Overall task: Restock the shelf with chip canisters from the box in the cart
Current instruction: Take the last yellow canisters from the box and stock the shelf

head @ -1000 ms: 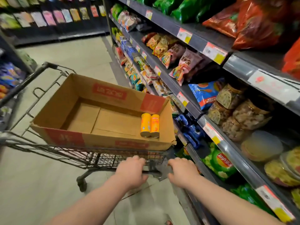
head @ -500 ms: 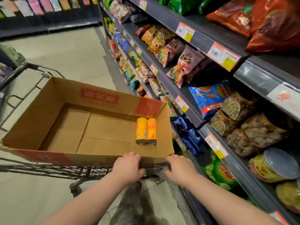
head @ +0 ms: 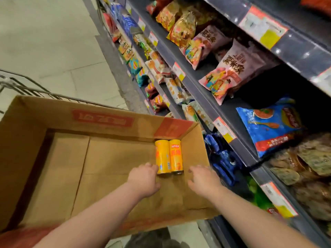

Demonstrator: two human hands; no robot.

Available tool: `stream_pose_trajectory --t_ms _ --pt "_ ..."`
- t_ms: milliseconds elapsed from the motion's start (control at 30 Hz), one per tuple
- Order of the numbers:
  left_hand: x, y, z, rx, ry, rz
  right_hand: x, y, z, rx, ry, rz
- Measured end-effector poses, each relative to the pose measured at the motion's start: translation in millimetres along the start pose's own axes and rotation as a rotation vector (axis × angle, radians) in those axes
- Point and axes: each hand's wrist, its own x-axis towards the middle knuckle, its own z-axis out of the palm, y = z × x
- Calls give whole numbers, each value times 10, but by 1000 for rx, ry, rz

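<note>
Shop aisle with a pale tiled floor past the box's far wall. Cardboard box sitting open-topped in a wire cart, red printed panels on its far wall, only the cart's rim showing behind its far left corner.

Left can and right can, both orange, lying side by side and touching on the box floor in the far right corner, label tops toward the far wall, dark metal ends toward the near wall.

Left hand reaching down into the box, back upward, fingers loosely bent with tips right at the left can's near end; grip not closed round anything, contact with the can impossible to tell. Right hand also inside the box, just right of the right can and near the right wall, fingers spread and relaxed, grip apart and holding nothing.

Shelf running along the box's right side in several dark tiers, yellow-and-white price tags on its front edges. Pink bags leaning on the tier above the box's right wall, a blue bag one tier lower, darker blue packs just outside the right wall, more snack bags in rows beyond the far right corner.
</note>
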Motion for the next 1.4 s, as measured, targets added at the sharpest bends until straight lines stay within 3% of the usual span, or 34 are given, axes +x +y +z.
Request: stream_pose_trajectory --t_ms 300,600,767,967,1133,1400 --pt "770 -416 167 -42 -186 6 904 -169 162 49 -130 133" --pt "1316 -407 506 -313 -266 -47 1494 -153 500 242 -192 233" --pt "1490 -413 671 -569 -268 -138 1683 -163 682 435 -146 315" --pt "1654 -392 813 -1042 -249 -368 1805 -155 755 393 -87 385" --pt "1705 -418 843 -1104 -272 -385 1856 -141 787 420 -69 405" --pt "1652 -465 891 -1137 -286 -437 1880 -175 937 762 -123 484"
